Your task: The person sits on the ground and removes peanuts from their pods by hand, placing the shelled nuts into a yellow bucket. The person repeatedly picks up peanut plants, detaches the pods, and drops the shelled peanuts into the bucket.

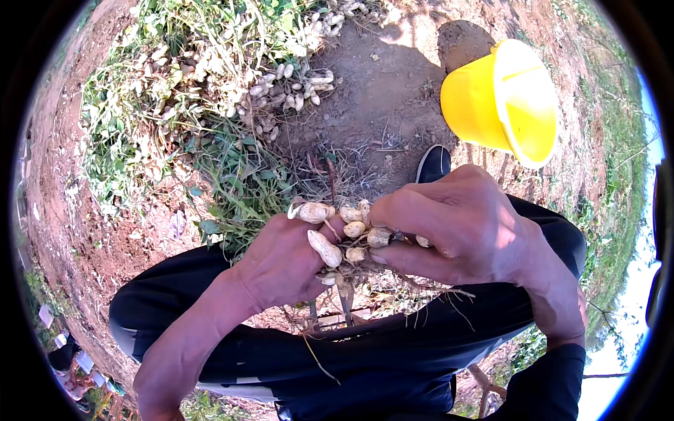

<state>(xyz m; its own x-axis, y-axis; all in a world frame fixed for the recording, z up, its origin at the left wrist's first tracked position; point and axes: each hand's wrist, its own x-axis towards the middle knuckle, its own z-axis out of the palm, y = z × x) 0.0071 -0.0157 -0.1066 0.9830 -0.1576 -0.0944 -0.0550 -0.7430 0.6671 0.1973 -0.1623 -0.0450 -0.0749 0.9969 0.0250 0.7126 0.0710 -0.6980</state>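
Observation:
My left hand (284, 260) is closed around the base of a peanut plant, whose roots hang down over my dark trousers. A cluster of pale peanut pods (354, 230) on that plant lies between my two hands. My right hand (447, 231) has its thumb and fingers closed on pods at the right side of the cluster; another pod shows by its palm. Leafy stems (247, 184) stretch away beyond my left hand. Which pods the right fingertips pinch is partly hidden.
A large heap of peanut plants with pods (200, 79) lies on the soil at the upper left. A yellow bucket (471, 100) lies tipped at the upper right, its mouth facing right. My dark shoe (436, 164) rests on the ground. Assorted objects (81, 363) lie at the far lower left.

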